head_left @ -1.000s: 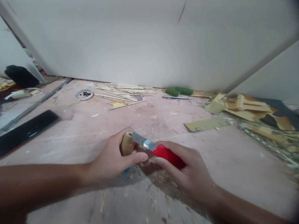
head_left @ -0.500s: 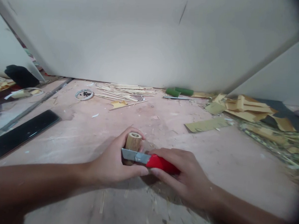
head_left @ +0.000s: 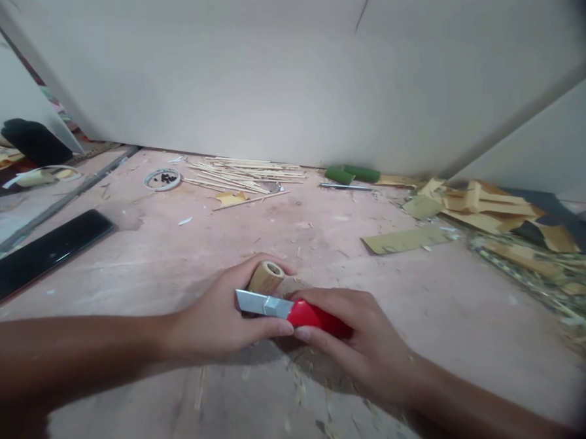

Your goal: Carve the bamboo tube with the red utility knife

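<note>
A short hollow piece of bamboo, pale tan with a round hole in its top end, is gripped by my left hand. It leans a little to the right, and its lower part is hidden behind the blade and my left thumb. My right hand is closed round the red handle of a utility knife. The knife's flat metal blade points left and lies across the near side of the bamboo. My left thumb tip is close by the base of the handle, near my right thumb.
A black phone lies at left. Farther back are a white ring with dark bits, thin bamboo sticks and green bamboo pieces. Sandpaper, folded brown paper and plant scraps lie at right. Shavings litter the near floor.
The bamboo has tilted to the right in my left hand, its top end shifting right. The blade now sits slightly higher and more slanted. Both hands keep their holds.
</note>
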`<state>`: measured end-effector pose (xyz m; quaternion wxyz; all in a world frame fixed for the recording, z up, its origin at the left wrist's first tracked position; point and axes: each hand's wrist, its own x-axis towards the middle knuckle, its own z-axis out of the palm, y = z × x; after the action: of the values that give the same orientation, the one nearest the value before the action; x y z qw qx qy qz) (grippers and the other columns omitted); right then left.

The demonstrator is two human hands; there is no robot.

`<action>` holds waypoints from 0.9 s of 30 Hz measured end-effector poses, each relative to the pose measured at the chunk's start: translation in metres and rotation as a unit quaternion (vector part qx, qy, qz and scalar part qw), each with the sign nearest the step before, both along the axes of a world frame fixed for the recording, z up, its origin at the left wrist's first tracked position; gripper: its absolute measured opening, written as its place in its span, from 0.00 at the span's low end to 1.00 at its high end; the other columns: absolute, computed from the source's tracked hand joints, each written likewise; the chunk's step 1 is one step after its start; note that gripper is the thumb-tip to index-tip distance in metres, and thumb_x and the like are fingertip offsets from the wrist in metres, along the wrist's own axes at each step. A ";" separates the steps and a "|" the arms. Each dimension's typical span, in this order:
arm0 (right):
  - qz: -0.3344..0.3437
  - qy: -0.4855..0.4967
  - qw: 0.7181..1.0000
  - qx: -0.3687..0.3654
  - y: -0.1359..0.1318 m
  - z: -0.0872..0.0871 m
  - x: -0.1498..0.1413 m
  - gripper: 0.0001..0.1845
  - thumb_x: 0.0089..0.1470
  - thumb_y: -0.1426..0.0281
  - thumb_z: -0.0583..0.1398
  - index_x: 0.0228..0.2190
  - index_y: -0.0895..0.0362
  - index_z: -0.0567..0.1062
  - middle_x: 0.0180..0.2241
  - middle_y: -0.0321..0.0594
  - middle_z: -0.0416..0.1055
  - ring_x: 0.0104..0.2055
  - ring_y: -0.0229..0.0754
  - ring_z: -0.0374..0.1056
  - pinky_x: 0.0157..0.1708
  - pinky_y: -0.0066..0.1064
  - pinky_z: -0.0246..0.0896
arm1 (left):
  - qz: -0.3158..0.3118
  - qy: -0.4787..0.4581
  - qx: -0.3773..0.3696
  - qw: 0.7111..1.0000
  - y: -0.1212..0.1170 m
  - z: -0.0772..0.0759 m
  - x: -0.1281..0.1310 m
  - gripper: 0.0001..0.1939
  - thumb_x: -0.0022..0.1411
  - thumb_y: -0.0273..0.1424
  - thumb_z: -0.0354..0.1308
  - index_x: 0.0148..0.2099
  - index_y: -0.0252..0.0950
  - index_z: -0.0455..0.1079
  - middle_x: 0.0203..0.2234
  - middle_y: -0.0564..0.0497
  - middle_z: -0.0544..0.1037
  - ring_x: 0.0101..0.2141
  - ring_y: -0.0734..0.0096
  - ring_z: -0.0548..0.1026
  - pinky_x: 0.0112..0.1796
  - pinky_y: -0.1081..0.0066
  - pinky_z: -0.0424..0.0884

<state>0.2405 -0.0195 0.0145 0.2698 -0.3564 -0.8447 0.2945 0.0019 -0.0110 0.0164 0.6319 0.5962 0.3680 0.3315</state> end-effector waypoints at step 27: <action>-0.001 0.016 0.998 -0.062 0.002 0.001 -0.001 0.08 0.67 0.64 0.64 0.46 0.51 0.79 0.42 0.34 0.82 0.39 0.39 0.76 0.40 0.26 0.66 | 0.039 -0.005 -0.036 0.999 -0.002 0.000 0.003 0.33 0.54 0.32 0.77 0.59 0.43 0.67 0.34 0.57 0.75 0.34 0.74 0.73 0.37 0.74 0.69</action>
<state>0.2398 -0.0178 0.0159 0.2610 -0.3681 -0.8200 0.3521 0.0045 -0.0131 0.0163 0.6413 0.5565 0.3997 0.3455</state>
